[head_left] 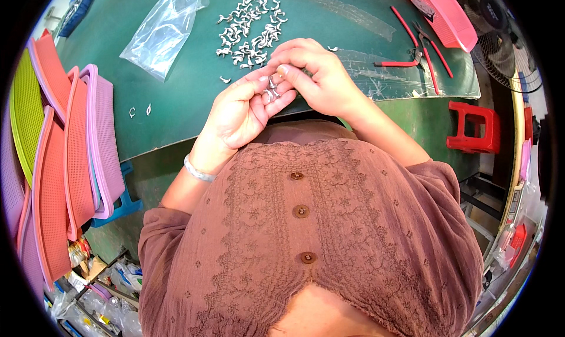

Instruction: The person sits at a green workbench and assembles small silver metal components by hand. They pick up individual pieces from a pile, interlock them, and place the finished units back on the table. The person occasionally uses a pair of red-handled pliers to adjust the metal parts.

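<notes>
Over the near edge of the green table (pixel 176 116), my left hand (pixel 235 113) is turned palm up with its fingers curled around several small curved silvery metal pieces (pixel 271 93). My right hand (pixel 322 81) meets it from the right, its thumb and forefinger closed together by the left fingertips. Whatever the right fingers pinch is mostly hidden. Just beyond both hands spreads a loose pile of similar metal pieces (pixel 250 34). Single pieces lie apart, one left of the pile (pixel 225 79) and one right of my right hand (pixel 333 49).
A clear plastic bag (pixel 168 31) lies left of the pile. Two tiny light parts, a C shape (pixel 132 112) and an oval (pixel 148 109), rest farther left. Red-handled pliers (pixel 419 53) and a pink basket (pixel 444 19) are at right. Stacked baskets (pixel 105 137) stand left; a red stool (pixel 472 127) right.
</notes>
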Available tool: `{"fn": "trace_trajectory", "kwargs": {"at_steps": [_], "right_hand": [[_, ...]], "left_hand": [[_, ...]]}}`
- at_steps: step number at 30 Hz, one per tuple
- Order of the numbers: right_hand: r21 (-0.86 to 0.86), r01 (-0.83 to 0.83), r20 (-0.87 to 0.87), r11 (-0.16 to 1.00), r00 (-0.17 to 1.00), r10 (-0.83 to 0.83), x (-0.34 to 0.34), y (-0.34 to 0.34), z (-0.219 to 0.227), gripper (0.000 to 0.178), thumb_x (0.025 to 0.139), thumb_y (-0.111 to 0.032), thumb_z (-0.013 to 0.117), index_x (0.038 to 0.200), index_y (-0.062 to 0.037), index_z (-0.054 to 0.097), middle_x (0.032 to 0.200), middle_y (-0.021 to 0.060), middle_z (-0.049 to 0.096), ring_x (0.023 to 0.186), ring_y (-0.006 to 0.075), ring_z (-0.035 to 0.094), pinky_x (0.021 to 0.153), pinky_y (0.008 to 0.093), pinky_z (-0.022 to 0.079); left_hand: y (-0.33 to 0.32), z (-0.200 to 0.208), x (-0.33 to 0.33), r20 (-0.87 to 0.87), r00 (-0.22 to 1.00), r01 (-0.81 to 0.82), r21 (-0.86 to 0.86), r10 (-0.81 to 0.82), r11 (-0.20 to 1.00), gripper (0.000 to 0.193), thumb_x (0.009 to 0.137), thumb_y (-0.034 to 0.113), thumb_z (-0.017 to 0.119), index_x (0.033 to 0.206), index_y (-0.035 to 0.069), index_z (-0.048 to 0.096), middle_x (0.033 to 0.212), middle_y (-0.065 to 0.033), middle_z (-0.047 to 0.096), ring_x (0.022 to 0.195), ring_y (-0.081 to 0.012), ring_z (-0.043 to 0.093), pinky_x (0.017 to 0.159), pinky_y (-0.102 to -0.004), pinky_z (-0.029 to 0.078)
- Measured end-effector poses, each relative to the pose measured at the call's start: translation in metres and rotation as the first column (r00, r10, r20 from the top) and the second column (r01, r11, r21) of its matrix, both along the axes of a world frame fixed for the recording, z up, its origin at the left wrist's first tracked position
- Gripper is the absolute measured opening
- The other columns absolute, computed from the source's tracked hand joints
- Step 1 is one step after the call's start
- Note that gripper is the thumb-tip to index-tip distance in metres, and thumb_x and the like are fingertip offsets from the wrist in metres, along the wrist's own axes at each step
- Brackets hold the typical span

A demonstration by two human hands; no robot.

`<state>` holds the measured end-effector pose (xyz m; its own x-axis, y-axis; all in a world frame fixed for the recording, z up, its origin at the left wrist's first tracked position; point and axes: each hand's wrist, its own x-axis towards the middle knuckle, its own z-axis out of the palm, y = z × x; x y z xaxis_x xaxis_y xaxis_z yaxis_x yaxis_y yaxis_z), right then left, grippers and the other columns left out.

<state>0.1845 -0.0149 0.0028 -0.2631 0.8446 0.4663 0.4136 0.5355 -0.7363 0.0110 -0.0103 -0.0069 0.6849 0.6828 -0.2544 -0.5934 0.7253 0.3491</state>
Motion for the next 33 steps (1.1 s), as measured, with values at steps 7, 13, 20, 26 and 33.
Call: {"fn": "trace_trajectory", "kwargs": {"at_steps": [7,13,20,26,33], "right_hand": [[0.058,0.053,-0.003,0.997,0.999,-0.052,0.003,-0.010,0.008,0.009,0.071,-0.006,0.061,0.079,-0.0062,0.061,0.090,0.0065,0.058,0.087,0.0253,0.052,0.078,0.0346,0.042],[0.110,0.004,0.090,0.994,0.996,-0.014,0.002,-0.016,0.018,0.012,0.068,-0.004,0.063,0.079,-0.0058,0.060,0.096,0.0068,0.056,0.093,0.0258,0.049,0.081,0.0348,0.040],[0.140,0.012,0.155,0.990,0.987,-0.034,-0.004,-0.018,0.018,0.016,0.065,-0.002,0.065,0.080,-0.0054,0.059,0.102,0.0087,0.054,0.095,0.0254,0.048,0.083,0.0356,0.039],[0.175,0.031,0.135,0.984,0.989,-0.055,-0.006,-0.017,0.014,0.014,0.066,-0.001,0.065,0.077,-0.0048,0.057,0.101,0.0087,0.055,0.094,0.0256,0.049,0.082,0.0354,0.039],[0.163,0.000,0.094,0.987,0.995,-0.015,-0.003,-0.015,0.015,0.015,0.067,0.000,0.063,0.078,-0.0050,0.055,0.101,0.0085,0.055,0.094,0.0262,0.049,0.082,0.0358,0.039]], "left_hand": [[0.003,-0.003,-0.001,0.092,0.996,0.003,-0.029,0.000,1.000,0.034,0.091,0.006,0.032,0.122,-0.009,0.035,0.112,-0.0187,0.050,0.101,-0.0259,0.054,0.094,-0.0388,0.043],[0.005,-0.005,-0.003,0.153,0.988,0.004,0.002,-0.004,1.000,0.037,0.091,0.009,0.033,0.124,-0.008,0.033,0.117,-0.0181,0.048,0.105,-0.0249,0.052,0.093,-0.0376,0.043],[0.003,0.004,0.000,0.071,0.997,-0.020,0.038,0.018,0.999,0.039,0.091,0.010,0.034,0.125,-0.008,0.032,0.118,-0.0175,0.048,0.104,-0.0237,0.052,0.092,-0.0367,0.043],[0.001,0.005,0.000,0.064,0.997,-0.055,0.027,0.053,0.998,0.038,0.090,0.008,0.033,0.125,-0.008,0.031,0.113,-0.0168,0.050,0.104,-0.0234,0.051,0.093,-0.0372,0.042],[0.001,0.006,-0.002,0.024,0.997,-0.076,0.033,0.075,0.997,0.035,0.090,0.007,0.036,0.122,-0.007,0.035,0.111,-0.0168,0.051,0.103,-0.0227,0.052,0.092,-0.0365,0.043]]}}
